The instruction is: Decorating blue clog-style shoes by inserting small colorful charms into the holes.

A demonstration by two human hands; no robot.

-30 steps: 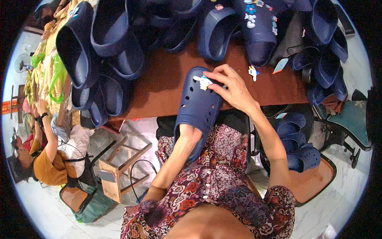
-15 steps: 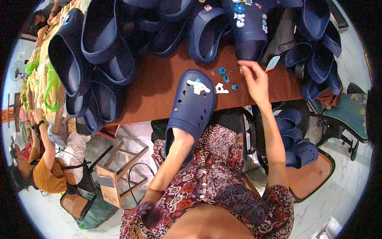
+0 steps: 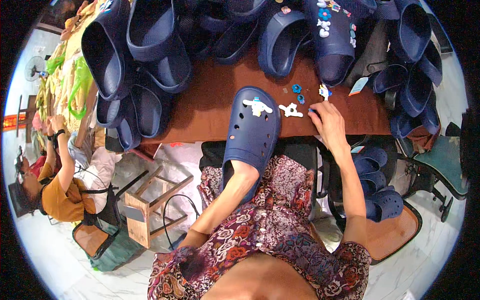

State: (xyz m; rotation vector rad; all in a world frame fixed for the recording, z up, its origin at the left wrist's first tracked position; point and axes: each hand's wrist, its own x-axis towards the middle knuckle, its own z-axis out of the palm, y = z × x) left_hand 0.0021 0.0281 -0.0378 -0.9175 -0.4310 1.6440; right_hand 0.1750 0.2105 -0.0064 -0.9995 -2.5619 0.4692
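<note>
My left hand (image 3: 245, 173) is pushed into a navy foam clog (image 3: 251, 127) through its heel opening, and its fingers are hidden inside. A white character shoe charm (image 3: 257, 106) sits on the clog's holed toe. To the right of the clog, my right hand (image 3: 331, 125) has thumb and fingertips closed on a small blue shoe charm (image 3: 311, 110) at the table's surface. Near those fingers lie a loose white charm (image 3: 291, 110), a blue flower charm (image 3: 297, 88) and another blue charm (image 3: 300, 99). Just beyond the hand is a white-and-blue charm (image 3: 325, 92).
Many navy clogs (image 3: 282, 42) crowd the far side of the brown-covered table (image 3: 210, 110). One clog (image 3: 336, 45) carries several charms. More clogs (image 3: 384, 205) rest on a chair at right. At left are a wooden stool (image 3: 137, 225) and another person (image 3: 65, 195).
My right hand has moved down and nearer to me, onto the blue charm. The white-and-blue charm now shows on the table. The whole view has shifted slightly.
</note>
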